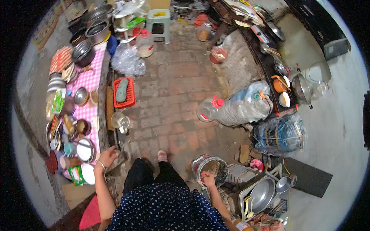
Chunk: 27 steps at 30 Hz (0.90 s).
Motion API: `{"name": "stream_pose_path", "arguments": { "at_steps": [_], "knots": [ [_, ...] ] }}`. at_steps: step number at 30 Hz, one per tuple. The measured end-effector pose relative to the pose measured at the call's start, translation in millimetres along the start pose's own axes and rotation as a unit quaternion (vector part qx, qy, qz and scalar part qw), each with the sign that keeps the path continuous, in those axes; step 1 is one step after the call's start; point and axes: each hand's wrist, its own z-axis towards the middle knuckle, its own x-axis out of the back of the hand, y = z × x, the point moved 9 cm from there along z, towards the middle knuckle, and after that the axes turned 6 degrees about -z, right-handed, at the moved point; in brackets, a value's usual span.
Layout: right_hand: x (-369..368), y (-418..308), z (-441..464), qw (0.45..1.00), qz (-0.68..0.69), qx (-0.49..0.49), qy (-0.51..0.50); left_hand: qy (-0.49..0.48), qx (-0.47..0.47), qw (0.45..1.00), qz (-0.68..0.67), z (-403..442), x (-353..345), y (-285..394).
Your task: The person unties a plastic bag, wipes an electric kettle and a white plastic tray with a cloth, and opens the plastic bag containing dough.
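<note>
My right hand (207, 178) is closed at the near rim of a round metal bucket (197, 164) on my right; what the fingers hold, if anything, is too small to make out. Some pale brown contents show inside the bucket. On the other side, my left hand (109, 156) hovers by the edge of a table with a pink checked cloth (89, 82), its fingers apart and nothing in them. Nearest to it on the cloth are a white-rimmed bowl (85, 150) and a green and white packet (76, 175).
A red basket (124, 92) and a clear plastic jug (120, 121) stand on the brick floor (175, 88) at left. To the right are a large bottle (210, 109), wrapped bundles (246, 104) and a tray with a metal pan (262, 194). A stool (158, 25) stands farther off.
</note>
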Motion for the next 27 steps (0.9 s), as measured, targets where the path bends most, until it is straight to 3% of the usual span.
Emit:
{"name": "stream_pose_path", "arguments": {
  "at_steps": [5,7,8,9,11,12,14,16,17,18,19,20,23,27],
  "knots": [
    [13,24,15,0.995,0.029,-0.078,0.059,-0.03,0.018,0.999,0.026,38,16,26],
    [10,51,29,0.994,-0.027,-0.096,0.035,-0.026,-0.007,1.0,-0.004,65,23,9],
    [-6,69,57,0.969,0.225,-0.011,-0.106,-0.032,0.014,0.999,-0.024,79,26,4],
    [-20,87,74,0.849,0.453,-0.005,-0.273,-0.039,0.032,0.998,-0.046,95,31,-1],
    [-13,73,65,0.981,0.162,-0.04,-0.103,-0.035,0.016,0.998,0.04,132,42,0],
    [-18,56,68,0.996,-0.049,-0.018,-0.074,-0.078,-0.079,0.988,0.105,165,39,-15],
    [-18,17,79,0.991,-0.128,-0.033,0.007,-0.101,-0.164,0.97,0.147,224,36,-44],
    [-22,-37,76,0.965,-0.245,-0.034,0.087,-0.034,-0.078,0.996,0.008,256,51,-5],
    [-27,-74,61,0.938,-0.322,-0.031,0.124,-0.07,-0.05,0.996,0.004,252,61,59],
    [-31,-100,56,0.939,-0.312,-0.032,0.142,-0.026,-0.092,0.995,0.031,243,72,110],
    [-39,-122,62,0.967,-0.219,-0.026,0.128,-0.015,-0.101,0.995,0.013,257,79,126],
    [-47,-138,69,0.986,-0.124,-0.019,0.109,-0.019,-0.111,0.994,-0.012,280,81,125],
    [-59,-148,93,0.991,-0.045,-0.083,0.092,-0.004,-0.142,0.988,-0.056,333,89,111],
    [-62,-149,131,0.982,-0.147,-0.088,0.077,0.023,-0.192,0.973,-0.126,383,100,112]
  ]
}}
